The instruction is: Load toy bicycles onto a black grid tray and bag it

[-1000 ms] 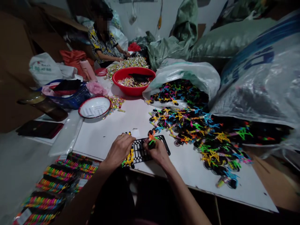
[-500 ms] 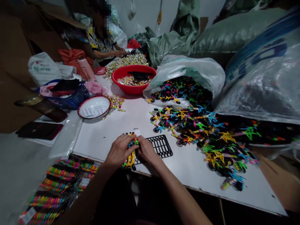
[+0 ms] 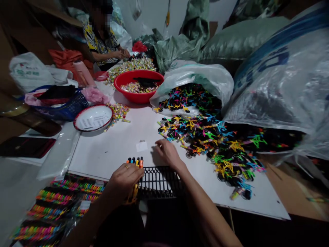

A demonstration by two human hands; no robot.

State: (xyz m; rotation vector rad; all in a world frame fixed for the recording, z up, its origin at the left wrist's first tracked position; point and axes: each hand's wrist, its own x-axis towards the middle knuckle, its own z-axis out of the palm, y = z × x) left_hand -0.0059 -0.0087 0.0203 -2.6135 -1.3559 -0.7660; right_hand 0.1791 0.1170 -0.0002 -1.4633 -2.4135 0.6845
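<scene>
At the table's near edge, my left hand (image 3: 125,180) is closed over the left end of a black plastic grid rack (image 3: 158,178). Several small toy bicycles (image 3: 135,162) in yellow, blue and orange stand side by side at that end, partly covered by my fingers. My right hand (image 3: 168,154) is above the table just past the rack's right end, fingers loosely stretched and nothing visible in them. To its right lies a loose pile of colourful toy bicycles (image 3: 205,137) with black wheels, some with candy-like tubes. A small white paper (image 3: 141,146) rests left of my right hand.
A white sack (image 3: 221,73) spills more bicycles. Farther back are a red basin (image 3: 119,85) of small wrapped tubes and a co-worker's hands (image 3: 122,54). At left are an enamel dish (image 3: 94,116) and a blue basket (image 3: 61,111); packed bags (image 3: 53,197) lie below the table.
My right hand has left the toy bicycles at the rack and moved up and right, its fingers now apart. My left hand and the rack have come nearer to me. The view has shifted.
</scene>
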